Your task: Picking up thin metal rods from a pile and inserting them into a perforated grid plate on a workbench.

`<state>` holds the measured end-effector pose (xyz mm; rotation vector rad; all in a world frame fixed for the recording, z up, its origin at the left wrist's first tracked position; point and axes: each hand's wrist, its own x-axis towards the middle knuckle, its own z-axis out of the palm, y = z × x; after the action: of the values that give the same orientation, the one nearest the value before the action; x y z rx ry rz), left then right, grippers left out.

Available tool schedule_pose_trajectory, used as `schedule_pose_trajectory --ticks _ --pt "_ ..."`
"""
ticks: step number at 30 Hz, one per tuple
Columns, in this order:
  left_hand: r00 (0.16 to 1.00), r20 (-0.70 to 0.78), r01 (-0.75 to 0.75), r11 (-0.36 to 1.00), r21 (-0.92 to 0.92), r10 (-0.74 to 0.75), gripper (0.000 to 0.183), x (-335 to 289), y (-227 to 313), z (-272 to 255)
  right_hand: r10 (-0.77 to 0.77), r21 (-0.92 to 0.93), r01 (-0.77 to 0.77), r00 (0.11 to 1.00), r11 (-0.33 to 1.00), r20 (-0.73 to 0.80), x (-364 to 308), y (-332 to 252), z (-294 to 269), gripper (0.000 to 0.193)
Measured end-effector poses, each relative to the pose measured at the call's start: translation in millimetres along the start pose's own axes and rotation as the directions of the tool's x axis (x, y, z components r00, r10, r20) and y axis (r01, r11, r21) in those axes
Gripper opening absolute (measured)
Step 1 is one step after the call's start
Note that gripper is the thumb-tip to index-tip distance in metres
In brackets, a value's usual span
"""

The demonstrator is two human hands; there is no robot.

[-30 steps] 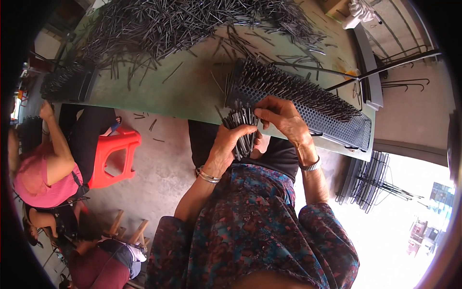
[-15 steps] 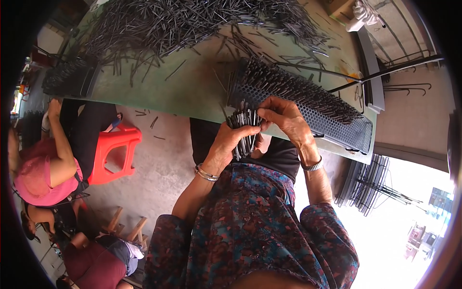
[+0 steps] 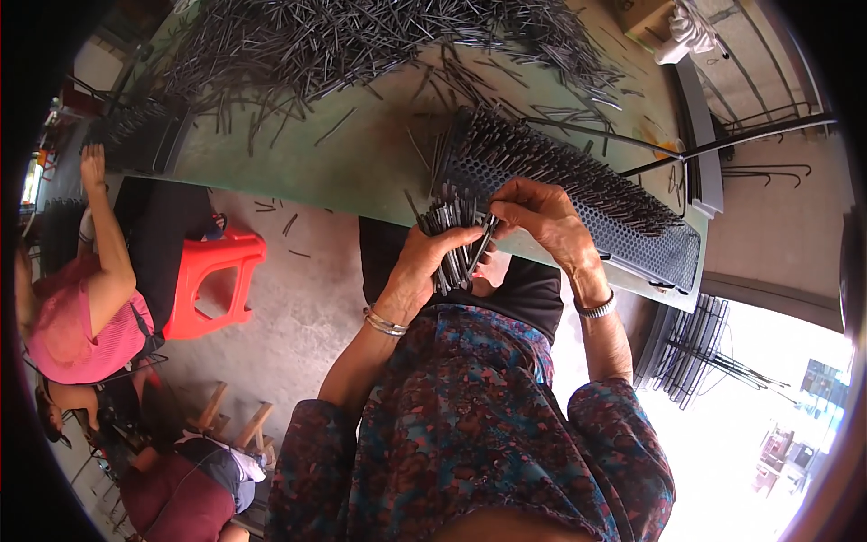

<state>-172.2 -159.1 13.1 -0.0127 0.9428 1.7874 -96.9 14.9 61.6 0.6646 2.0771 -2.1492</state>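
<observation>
Pale green, flat-topped worktable (image 3: 298,172) fills twelve o'clock of my view, over a grey concrete floor (image 3: 302,325), with a loose heap of thin black rods (image 3: 343,50) at its far side and a red plastic stool (image 3: 251,257) at nine o'clock. From my remote seat I see the bundle of short, slim, dark grey rods (image 3: 449,217) near the centre of the dial, just off the table's near edge. It sits inside the grip of the left hand (image 3: 421,257), at about two o'clock from that palm: the hand is curled most of the way round, thumb laid across the bundle. At three o'clock from the bundle, the right hand (image 3: 546,219) is nearly closed, thumb and forefinger pinching what looks like one slim dark rod (image 3: 485,237), which slants toward seven o'clock beside the bundle; I cannot tell whether they touch. I see the bundled rods mostly upright, slightly fanned, uneven at their tips, with pale glints along their sides. At two o'clock, on the table, lies a long black perforated tray (image 3: 664,253), many dark rods (image 3: 560,163) standing in its holes
</observation>
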Motion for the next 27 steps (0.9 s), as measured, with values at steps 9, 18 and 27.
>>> schedule_pose_trajectory --ticks 9,18,27 --pt "0.968 -0.236 -0.105 0.993 -0.050 0.090 0.012 2 -9 -8 -0.201 -0.033 0.199 0.953 0.979 -0.226 -6 -19 -5 0.007" --pt "0.987 -0.161 -0.041 0.944 -0.326 -0.012 0.017 -1 -18 -11 -0.455 -0.237 0.388 0.750 0.891 -0.481 31 -4 0 0.007" --pt "0.997 -0.062 0.011 0.915 -0.403 -0.040 0.025 -4 -19 -7 -0.481 -0.334 0.357 0.747 0.872 -0.459 40 1 3 0.008"
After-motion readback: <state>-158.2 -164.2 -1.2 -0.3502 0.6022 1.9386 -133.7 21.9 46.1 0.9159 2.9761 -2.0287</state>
